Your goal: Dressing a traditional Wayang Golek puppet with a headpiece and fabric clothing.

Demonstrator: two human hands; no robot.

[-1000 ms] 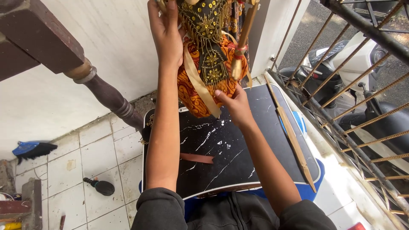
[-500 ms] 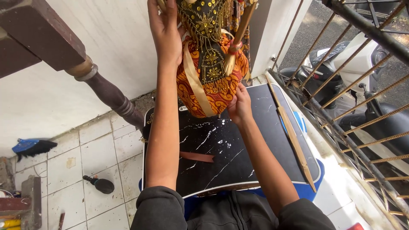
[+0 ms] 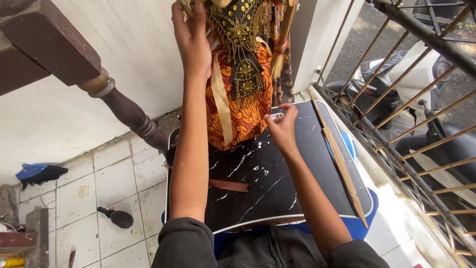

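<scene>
The left hand (image 3: 192, 37) is clasped round the upper body of a rod puppet (image 3: 241, 69), fingers wrapped over its shoulder at the top of the view, holding the figure upright so that its skirt hangs free. The right hand (image 3: 281, 130) sits lower, just off the hem, thumb and forefinger pinched on something small and pale; I cannot tell what it is, perhaps a pin or a fastening. The puppet wears a black bodice thick with gold sequins and fringe, a cream ribbon (image 3: 221, 99) running down the front, and an orange batik skirt (image 3: 243, 114) whose bottom edge rests on, or hangs just above, the far end of a black marbled board (image 3: 267, 193). That board lies across the person's lap as a work surface, with a blue edge showing beneath it. A thin wooden stick (image 3: 339, 161) lies along the board's right edge, and a reddish-brown strip (image 3: 228, 185) lies flat near the middle. Left of the board, a dark turned table leg (image 3: 131, 116) slants down to white floor tiles, where a small black-handled tool (image 3: 114, 217) and a blue brush (image 3: 39, 173) lie. Behind the railing (image 3: 396, 149) on the right stands a parked scooter (image 3: 421, 84).
</scene>
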